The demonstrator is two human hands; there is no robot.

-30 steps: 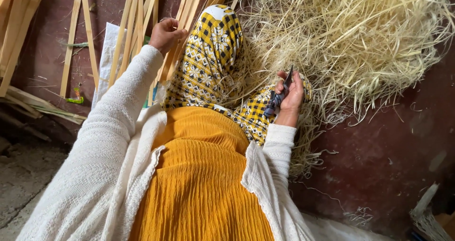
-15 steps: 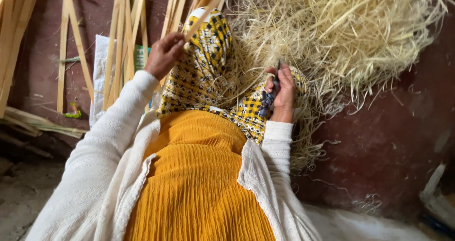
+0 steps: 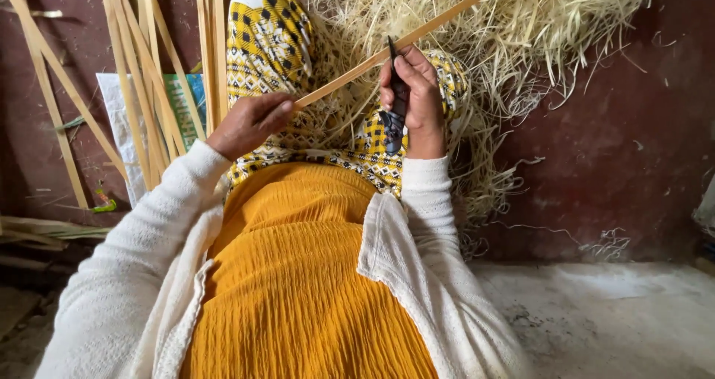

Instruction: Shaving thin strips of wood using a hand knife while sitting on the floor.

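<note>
A long bamboo strip (image 3: 387, 51) now lies across the lap, where half a second ago the left hand (image 3: 249, 122) was reaching among the leaning slats (image 3: 149, 66). Its fingers pinch the strip's near end; the right hand (image 3: 413, 100), closed around a dark knife (image 3: 395, 88), meets it mid-length, so splitting looks underway.

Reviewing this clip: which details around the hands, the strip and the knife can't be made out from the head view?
- Knife: the right hand wraps its handle, so the grip and blade length are hidden.
- Bamboo strip: its far end is cut off by the top edge; its near end is covered by the left hand.
- Floor under the shavings pile: hidden by the shavings.
</note>
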